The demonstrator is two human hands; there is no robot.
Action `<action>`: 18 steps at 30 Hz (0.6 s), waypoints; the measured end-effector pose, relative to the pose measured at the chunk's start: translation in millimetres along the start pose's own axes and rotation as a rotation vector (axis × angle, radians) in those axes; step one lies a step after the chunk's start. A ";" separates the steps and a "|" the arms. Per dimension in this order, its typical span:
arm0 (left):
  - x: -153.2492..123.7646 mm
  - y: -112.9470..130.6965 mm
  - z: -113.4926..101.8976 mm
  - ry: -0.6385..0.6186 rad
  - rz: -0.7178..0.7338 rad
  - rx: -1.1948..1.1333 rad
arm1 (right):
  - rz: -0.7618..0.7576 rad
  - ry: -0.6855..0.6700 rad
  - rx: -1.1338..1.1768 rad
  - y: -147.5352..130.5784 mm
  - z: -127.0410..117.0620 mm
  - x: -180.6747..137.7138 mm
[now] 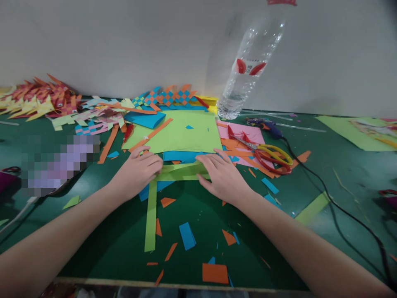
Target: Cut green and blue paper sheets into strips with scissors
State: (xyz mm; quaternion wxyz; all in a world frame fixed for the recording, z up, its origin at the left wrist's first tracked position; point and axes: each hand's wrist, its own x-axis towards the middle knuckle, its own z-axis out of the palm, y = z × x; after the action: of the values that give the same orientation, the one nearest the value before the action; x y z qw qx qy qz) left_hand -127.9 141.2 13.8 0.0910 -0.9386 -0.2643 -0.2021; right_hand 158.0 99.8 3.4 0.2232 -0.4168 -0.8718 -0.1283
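A light green paper strip (180, 172) runs sideways between my hands, just above the green tabletop. My left hand (138, 171) pinches its left end, fingers curled. At the other end my right hand (221, 176) grips it between thumb and fingers. A second green strip (151, 219) extends toward me from beneath my left fingers; whether the two are joined, I cannot tell. Beyond my hands lies a large light green sheet (186, 134), with blue paper (182, 156) under its near edge. Scissors (273, 157) with red and yellow handles rest right of my right hand.
A water bottle (248, 66) leans at the wall. Woven paper fish (169, 96) and a red-yellow pile (40, 101) line the back. A glue gun (269, 127) trails a black cord on the right. At left, a phone (63, 165) has a white cable. Scraps (215, 273) litter the table.
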 end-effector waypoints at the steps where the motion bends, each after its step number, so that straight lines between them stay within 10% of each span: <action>1: -0.1 -0.1 0.1 0.000 -0.003 -0.007 | -0.004 -0.011 0.008 -1.7 -0.9 -0.2; 18: -0.8 4.7 3.0 0.012 0.030 0.074 | -0.063 0.016 0.052 -2.4 -0.2 0.0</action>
State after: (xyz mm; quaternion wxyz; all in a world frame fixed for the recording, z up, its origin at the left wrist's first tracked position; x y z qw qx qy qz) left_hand -125.0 137.7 10.5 0.1304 -0.9372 -0.2569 -0.1964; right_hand 156.2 98.2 3.5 0.2368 -0.3823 -0.8857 -0.1156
